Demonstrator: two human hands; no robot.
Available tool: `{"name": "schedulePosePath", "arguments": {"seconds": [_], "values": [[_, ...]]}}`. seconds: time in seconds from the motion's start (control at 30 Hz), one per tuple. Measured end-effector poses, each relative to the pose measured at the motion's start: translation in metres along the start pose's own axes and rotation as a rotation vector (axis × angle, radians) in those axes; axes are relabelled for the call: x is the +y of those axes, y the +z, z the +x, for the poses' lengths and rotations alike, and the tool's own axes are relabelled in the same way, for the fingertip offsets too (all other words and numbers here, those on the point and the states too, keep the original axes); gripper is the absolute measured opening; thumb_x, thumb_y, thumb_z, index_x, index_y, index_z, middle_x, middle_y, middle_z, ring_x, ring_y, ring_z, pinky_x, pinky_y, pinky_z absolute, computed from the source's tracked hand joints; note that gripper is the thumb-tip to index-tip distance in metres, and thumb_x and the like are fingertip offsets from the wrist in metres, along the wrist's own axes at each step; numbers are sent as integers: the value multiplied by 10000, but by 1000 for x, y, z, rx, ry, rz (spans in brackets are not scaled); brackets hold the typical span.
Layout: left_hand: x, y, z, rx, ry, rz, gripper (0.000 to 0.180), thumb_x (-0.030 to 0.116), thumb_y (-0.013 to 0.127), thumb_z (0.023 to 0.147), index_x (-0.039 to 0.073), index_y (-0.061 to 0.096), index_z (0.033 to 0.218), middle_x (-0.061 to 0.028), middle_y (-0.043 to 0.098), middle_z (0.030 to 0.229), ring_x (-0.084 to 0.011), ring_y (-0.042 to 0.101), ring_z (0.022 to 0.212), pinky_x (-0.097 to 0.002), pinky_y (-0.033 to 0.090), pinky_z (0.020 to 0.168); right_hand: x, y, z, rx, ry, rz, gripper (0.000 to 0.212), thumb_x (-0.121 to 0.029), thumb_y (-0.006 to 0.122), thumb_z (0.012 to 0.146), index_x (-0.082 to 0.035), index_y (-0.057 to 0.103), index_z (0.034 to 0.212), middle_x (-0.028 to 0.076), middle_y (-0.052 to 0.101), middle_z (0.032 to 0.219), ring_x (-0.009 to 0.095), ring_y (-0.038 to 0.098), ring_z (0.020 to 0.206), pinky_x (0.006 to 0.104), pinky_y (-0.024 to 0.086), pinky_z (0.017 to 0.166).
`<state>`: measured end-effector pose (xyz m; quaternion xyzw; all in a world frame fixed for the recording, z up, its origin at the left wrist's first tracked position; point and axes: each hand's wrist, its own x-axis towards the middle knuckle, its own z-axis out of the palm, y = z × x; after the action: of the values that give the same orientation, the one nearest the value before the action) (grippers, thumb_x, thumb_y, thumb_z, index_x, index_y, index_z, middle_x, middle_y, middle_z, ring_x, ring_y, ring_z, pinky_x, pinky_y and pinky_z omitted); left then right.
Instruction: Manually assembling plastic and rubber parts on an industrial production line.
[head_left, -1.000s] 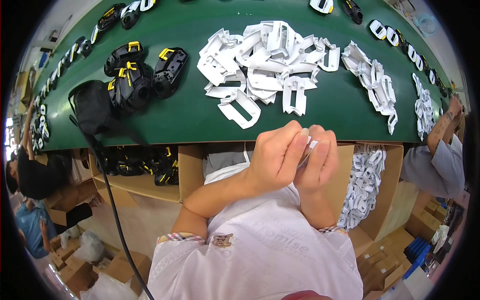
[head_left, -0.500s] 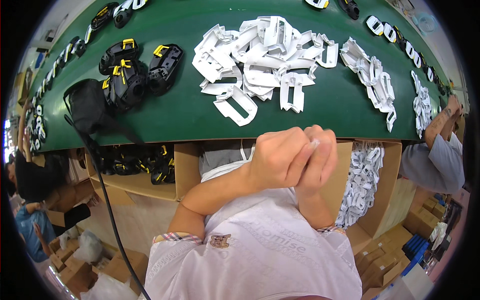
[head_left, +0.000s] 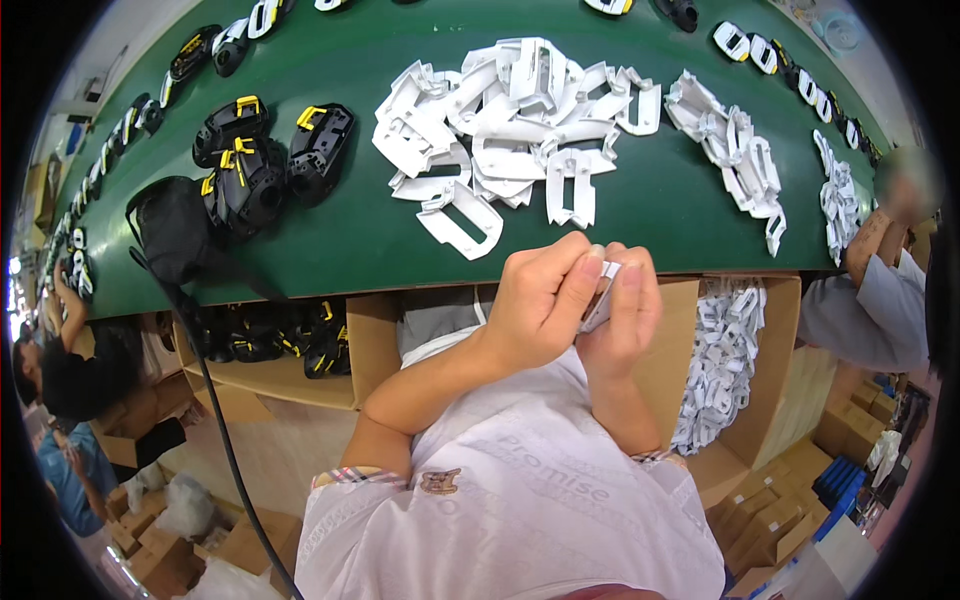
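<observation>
Close to the near edge of the green table (head_left: pixel 340 262), my left hand (head_left: pixel 540 300) and my right hand (head_left: pixel 625 315) meet in front of my chest. Between them they grip a small white plastic part (head_left: pixel 602 300), mostly hidden by the fingers. Both thumbs press on it from above. Just beyond my hands lies a heap of white plastic frame-like covers (head_left: pixel 510 135), some with long slots. One slotted white cover (head_left: pixel 460 220) lies at the heap's near left side.
Black housings with yellow clips (head_left: pixel 245 180) and a black pouch (head_left: pixel 170 225) lie left. More white covers (head_left: pixel 735 155) form a row at right. Below the edge stand cartons of black parts (head_left: pixel 270 335) and white parts (head_left: pixel 722 360). A black cable (head_left: pixel 225 440) hangs left; co-workers sit both sides.
The hands have opened slightly and turned, so the white part now shows between them. The belt-like tabletop's pieces appear shifted a little left in the view.
</observation>
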<state>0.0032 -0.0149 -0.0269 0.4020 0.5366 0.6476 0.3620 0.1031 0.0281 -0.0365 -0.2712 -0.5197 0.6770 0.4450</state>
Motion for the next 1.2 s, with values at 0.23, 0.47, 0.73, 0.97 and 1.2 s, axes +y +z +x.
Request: {"name": "schedulePosePath", "arguments": {"seconds": [0.23, 0.47, 0.73, 0.97, 1.2], "values": [[-16, -13, 10, 101, -57, 31, 114, 90, 496, 902, 5, 506, 827, -53, 499, 553, -111, 443, 449, -256, 352, 434, -2, -10, 1, -87, 185, -11, 239, -21, 522, 883, 17, 441, 1105, 63, 549, 955, 95, 523, 848, 248, 451, 715], [-13, 0, 48, 51, 198, 241, 98, 80, 546, 857, -3, 529, 908, -101, 583, 716, -188, 563, 597, -283, 421, 517, -4, -39, 15, 43, 171, -204, 169, -42, 537, 883, 20, 525, 1040, 39, 566, 921, 78, 519, 813, 212, 432, 715], [1, 24, 217, -155, 122, 519, 357, 255, 597, 826, -36, 551, 1029, -147, 643, 926, -241, 619, 878, -333, 469, 778, 15, -128, 75, 398, -114, -545, 233, -151, 472, 944, -30, 463, 745, -25, 432, 628, 38, 349, 584, 227, 295, 494], [-67, 70, 374, 111, 36, 1280, 700, 508, 645, 718, -78, 540, 1086, -227, 578, 1123, -353, 526, 1087, -419, 416, 904, 27, -130, 81, 427, -131, -645, 294, -146, 515, 916, -10, 399, 683, 1, 373, 548, 54, 326, 531, 250, 269, 448], [-91, 105, 405, 23, -276, 1343, 961, 644, 609, 684, -77, 406, 1287, -258, 377, 1354, -402, 267, 1300, -525, 189, 1059, 32, -132, 79, 437, -169, -611, 272, -154, 531, 908, -1, 446, 699, 5, 422, 549, 45, 353, 519, 251, 283, 447]]}}
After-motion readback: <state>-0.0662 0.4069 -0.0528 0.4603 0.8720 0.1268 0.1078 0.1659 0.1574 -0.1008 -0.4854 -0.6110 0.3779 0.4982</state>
